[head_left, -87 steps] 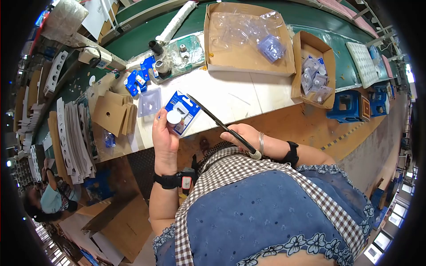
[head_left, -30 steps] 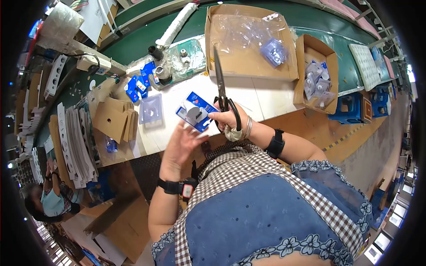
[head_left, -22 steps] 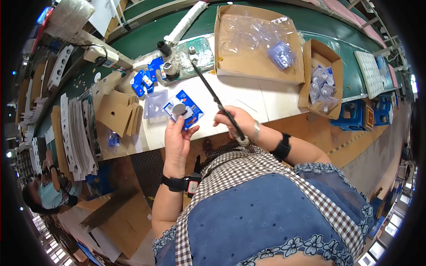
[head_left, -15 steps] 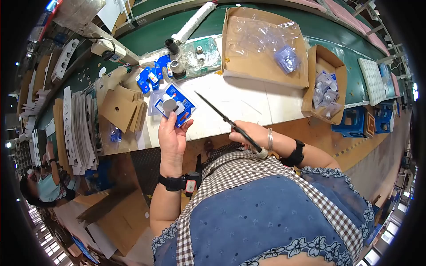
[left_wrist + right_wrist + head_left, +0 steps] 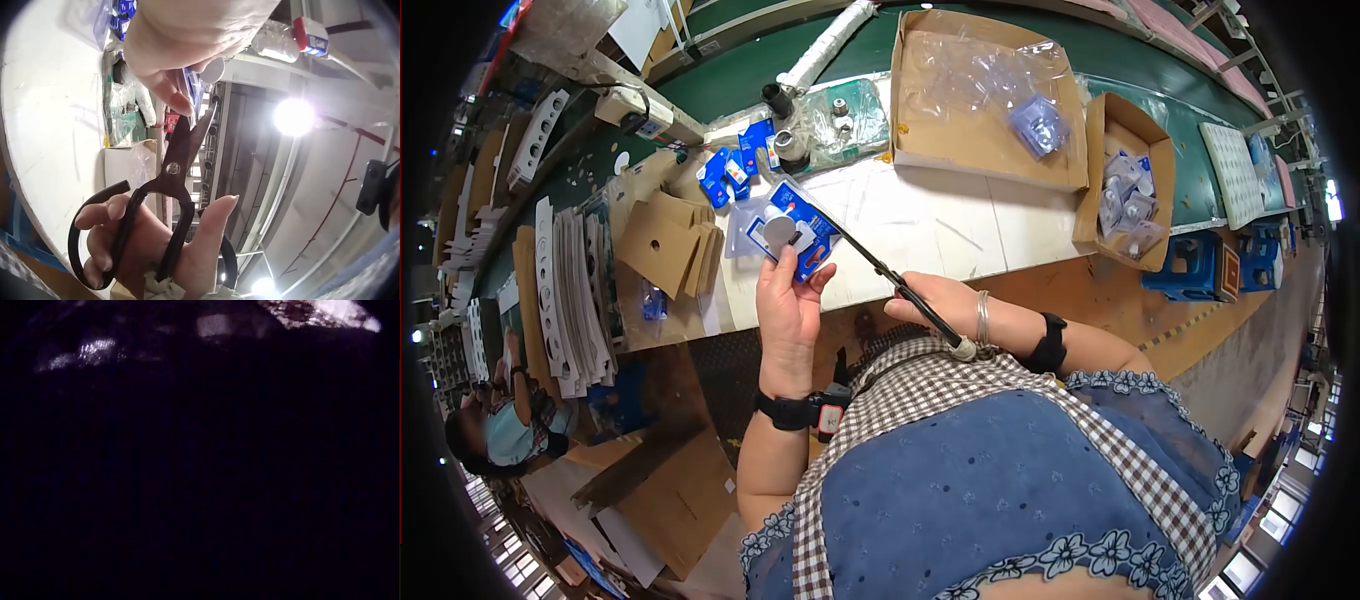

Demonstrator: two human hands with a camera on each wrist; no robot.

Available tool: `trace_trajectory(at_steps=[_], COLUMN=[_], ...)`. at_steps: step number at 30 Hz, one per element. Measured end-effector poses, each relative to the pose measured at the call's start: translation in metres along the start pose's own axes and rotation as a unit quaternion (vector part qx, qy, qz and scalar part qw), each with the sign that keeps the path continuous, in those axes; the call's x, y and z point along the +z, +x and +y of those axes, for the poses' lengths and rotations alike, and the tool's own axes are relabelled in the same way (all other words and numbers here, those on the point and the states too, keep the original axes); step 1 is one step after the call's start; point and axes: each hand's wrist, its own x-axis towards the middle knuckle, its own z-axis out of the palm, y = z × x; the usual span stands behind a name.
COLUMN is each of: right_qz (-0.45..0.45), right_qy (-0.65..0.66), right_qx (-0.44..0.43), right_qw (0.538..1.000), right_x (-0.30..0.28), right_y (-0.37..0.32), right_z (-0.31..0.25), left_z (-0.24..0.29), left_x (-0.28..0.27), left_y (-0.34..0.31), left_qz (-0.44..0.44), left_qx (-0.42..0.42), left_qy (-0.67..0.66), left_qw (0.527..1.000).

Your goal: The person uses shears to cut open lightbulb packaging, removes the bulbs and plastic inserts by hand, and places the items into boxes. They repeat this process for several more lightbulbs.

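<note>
My left hand (image 5: 788, 315) pinches a blister pack (image 5: 800, 207) with a blue printed card and a round pale grey disc on its front. In my right hand (image 5: 945, 300) is a pair of black-handled scissors (image 5: 870, 256), pointing up and left, with their tips at the pack's right edge. The left wrist view shows the scissors (image 5: 173, 167) with blades slightly parted near the left fingertips. There, the right hand's fingers (image 5: 103, 240) pass through one handle loop and its thumb (image 5: 214, 219) lies at the other. The right wrist view is almost wholly dark.
Behind the pack lie a clear plastic blister (image 5: 743, 228) and several blue cards (image 5: 718, 180). A large carton tray (image 5: 990, 180) holds clear plastic; a smaller carton (image 5: 1090, 215) holds several packs. Brown cardboard pieces (image 5: 662, 245) stand left. Another person (image 5: 510, 430) is at far left.
A second ago the right hand pinched the pack beside the upright scissors. The left hand has since taken the pack, turned, and moved slightly left; the scissors have swung down to its edge.
</note>
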Motion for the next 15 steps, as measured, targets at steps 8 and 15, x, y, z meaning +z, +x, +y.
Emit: trace_trajectory(at_steps=[8,15], right_qz=[0.015,0.021], right_qy=[-0.020,-0.010], right_qx=[0.014,0.001], right_qw=[1.000,1.000], right_x=[0.0074,0.0083], right_y=[0.0040,0.0028], right_z=[0.0115,0.0049], left_z=[0.0035,0.0036], left_x=[-0.0011,-0.0019], left_y=[-0.0020,-0.0008], left_qz=[0.007,0.000], left_qx=[0.004,-0.008], left_qy=[0.005,0.008], left_qw=[1.000,1.000])
